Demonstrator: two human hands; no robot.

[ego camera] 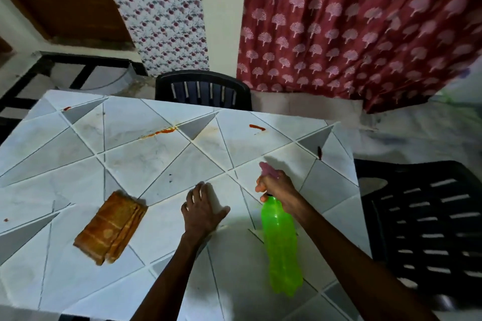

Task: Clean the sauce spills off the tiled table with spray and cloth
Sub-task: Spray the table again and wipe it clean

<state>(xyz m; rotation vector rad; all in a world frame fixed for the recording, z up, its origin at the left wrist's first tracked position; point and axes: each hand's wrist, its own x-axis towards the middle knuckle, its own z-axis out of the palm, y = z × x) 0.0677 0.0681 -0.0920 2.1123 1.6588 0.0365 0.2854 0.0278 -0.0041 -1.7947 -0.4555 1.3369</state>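
My right hand (277, 187) grips the pink trigger head of a green spray bottle (281, 245), held above the tiled table (161, 159) with its nozzle facing the far side. My left hand (202, 210) rests flat on the tiles, fingers apart, holding nothing. A folded orange-brown cloth (110, 228) lies on the table to the left of that hand. Red sauce spills show on the far tiles: a long smear (159, 132), a short streak (257, 127), a dark drip near the right edge (319, 151), a spot at the far left corner (67, 108) and a dot at the left edge (5, 220).
A dark plastic chair (203, 90) stands at the table's far side and another (427, 219) at its right. A red patterned curtain (365, 28) hangs behind, a floral one (161, 13) to its left.
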